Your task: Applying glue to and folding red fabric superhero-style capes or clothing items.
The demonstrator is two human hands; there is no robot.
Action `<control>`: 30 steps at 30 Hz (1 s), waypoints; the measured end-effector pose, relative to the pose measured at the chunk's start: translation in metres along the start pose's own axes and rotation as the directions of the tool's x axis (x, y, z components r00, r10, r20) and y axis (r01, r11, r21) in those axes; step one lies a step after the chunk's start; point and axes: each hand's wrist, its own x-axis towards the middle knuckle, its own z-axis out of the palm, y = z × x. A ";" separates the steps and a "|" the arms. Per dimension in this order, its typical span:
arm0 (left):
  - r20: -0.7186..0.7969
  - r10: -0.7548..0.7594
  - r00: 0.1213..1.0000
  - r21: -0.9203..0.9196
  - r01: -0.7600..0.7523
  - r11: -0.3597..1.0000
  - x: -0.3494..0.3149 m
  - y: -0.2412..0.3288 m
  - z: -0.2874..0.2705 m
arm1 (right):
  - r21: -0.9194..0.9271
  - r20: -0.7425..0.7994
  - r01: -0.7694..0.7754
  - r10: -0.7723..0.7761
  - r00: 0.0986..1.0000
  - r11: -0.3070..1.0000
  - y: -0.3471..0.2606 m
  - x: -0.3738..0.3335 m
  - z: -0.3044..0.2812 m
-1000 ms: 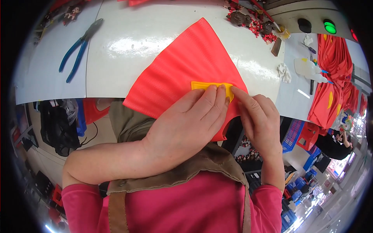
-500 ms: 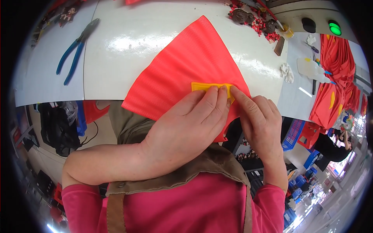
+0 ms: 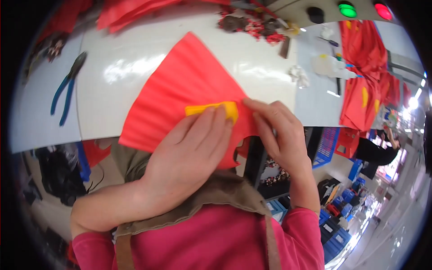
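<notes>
A fan-shaped red sheet (image 3: 173, 78), softly ribbed, lies on the white table and hangs over its near edge. A yellow patch (image 3: 195, 109) rests on it, partly covered by my fingers. My left hand (image 3: 191, 139) lies across the patch, its outstretched fingers pressing it flat against the sheet. By the sheet's right edge is my right hand (image 3: 281, 130), index finger and thumb apart, the index tip touching or just above the red material. Its other fingers are bent and partly hidden.
Blue-handled pliers (image 3: 68, 89) lie at the left on the table (image 3: 101, 110). Dark figures with red bits (image 3: 252, 27) sit at the back. White bottles (image 3: 330, 66), crumpled tissue (image 3: 299, 76) and a pile of red pieces (image 3: 366, 76) are to the right.
My right hand has moved off the yellow patch to the sheet's right edge. My left hand stays on the patch. The whole view has shifted, showing more red material at the back.
</notes>
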 end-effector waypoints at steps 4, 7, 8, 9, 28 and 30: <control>-0.024 -0.012 1.000 0.000 0.012 1.000 0.001 0.002 0.002 | -0.082 -0.431 -0.136 0.088 0.898 0.987 0.030 -0.001 -0.019; -0.025 0.001 1.000 -0.006 -0.001 1.000 0.000 0.001 0.002 | -0.176 -0.558 -0.212 0.080 0.826 0.961 0.037 0.007 -0.026; -0.019 -0.008 1.000 -0.003 0.008 1.000 -0.001 0.000 0.003 | -0.169 -0.552 -0.206 0.080 0.830 0.964 0.040 0.010 -0.024; -0.022 -0.002 1.000 0.001 0.002 1.000 -0.002 -0.001 0.004 | -0.173 -0.529 -0.247 0.121 0.840 0.953 0.044 0.014 -0.022; 0.001 0.016 1.000 0.097 -0.016 0.995 -0.004 0.000 0.006 | -0.039 0.227 0.201 -0.187 0.956 0.979 -0.021 0.061 0.003; -0.012 0.010 1.000 0.107 -0.009 0.994 -0.006 -0.001 0.006 | -0.056 0.278 0.223 -0.199 0.940 0.973 -0.020 0.065 -0.004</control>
